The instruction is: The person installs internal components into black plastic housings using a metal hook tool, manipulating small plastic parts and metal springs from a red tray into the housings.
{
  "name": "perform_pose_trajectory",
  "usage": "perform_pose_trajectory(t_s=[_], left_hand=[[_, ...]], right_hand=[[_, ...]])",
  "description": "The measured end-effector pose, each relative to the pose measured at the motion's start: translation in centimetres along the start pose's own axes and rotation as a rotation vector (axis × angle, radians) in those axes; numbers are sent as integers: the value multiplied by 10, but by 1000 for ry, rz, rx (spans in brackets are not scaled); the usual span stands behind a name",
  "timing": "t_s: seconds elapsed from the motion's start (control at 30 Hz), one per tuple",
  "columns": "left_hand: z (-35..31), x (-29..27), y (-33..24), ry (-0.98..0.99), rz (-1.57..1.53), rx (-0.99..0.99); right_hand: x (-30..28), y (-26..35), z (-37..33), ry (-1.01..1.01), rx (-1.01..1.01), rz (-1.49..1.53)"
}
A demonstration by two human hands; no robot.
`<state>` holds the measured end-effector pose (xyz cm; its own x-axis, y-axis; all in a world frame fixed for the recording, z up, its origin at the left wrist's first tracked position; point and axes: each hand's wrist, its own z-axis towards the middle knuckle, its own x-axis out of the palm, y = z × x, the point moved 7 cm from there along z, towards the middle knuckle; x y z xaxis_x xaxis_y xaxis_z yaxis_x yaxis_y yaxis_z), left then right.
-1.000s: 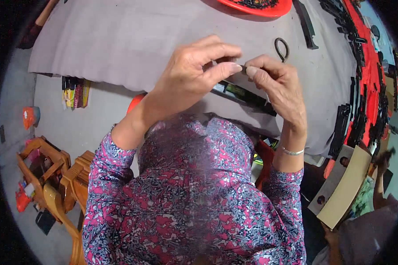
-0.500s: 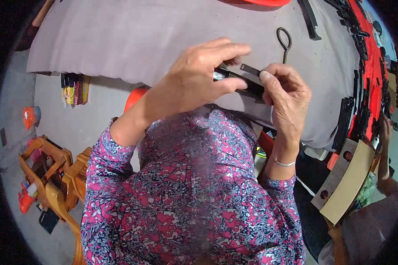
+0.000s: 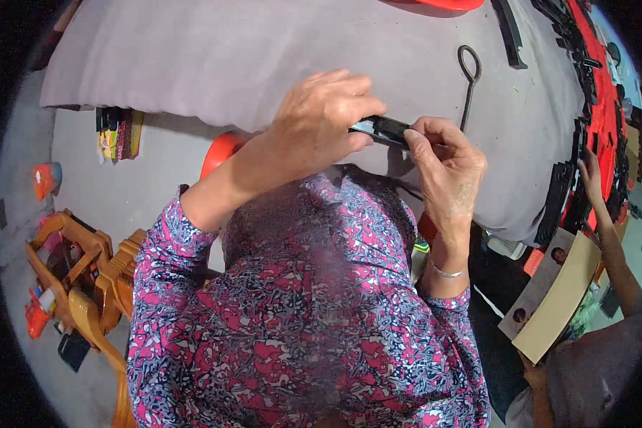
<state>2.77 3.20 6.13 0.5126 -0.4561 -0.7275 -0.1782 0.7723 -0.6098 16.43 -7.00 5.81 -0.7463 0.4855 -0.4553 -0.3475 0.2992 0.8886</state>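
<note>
A narrow black plastic part [image 3: 390, 132] with a shiny, light strip along its left end spans the gap between my two hands, just above the near edge of the table. My left hand [image 3: 324, 114] is closed round its left end, thumb below and fingers above. At the other end, my right hand [image 3: 449, 160] pinches it between thumb and curled fingers. The small dark strip seen in the right hand earlier cannot be told apart from the part now. Beyond my right hand lies a metal rod with a looped end [image 3: 469, 71].
A grey cloth [image 3: 192, 57] covers the table. A long black strip [image 3: 508, 36] lies at the far right, near a red rim [image 3: 453, 3]. Black parts line a red cloth [image 3: 613, 78] at right, where another person's arm [image 3: 606, 214] reaches in. Wooden chair [image 3: 85, 307] at left.
My left fingers have closed from apart onto the black part. My right hand has moved slightly left, bringing the small strip against the part. The other person's arm has reached farther up.
</note>
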Motion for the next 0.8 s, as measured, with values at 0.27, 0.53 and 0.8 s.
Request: perform_pose_trajectory(t_s=[0.27, 0.53, 0.8], left_hand=[[-1, -3, 2, -48, -23, 12], [-2, -5, 3, -83, -58, 1], [-6, -6, 6, -124, -126, 12]], right_hand=[[3, 4, 1, -26, -14, -172], [0, -4, 7, -14, -12, -124], [0, -5, 6, -31, 25, -66]])
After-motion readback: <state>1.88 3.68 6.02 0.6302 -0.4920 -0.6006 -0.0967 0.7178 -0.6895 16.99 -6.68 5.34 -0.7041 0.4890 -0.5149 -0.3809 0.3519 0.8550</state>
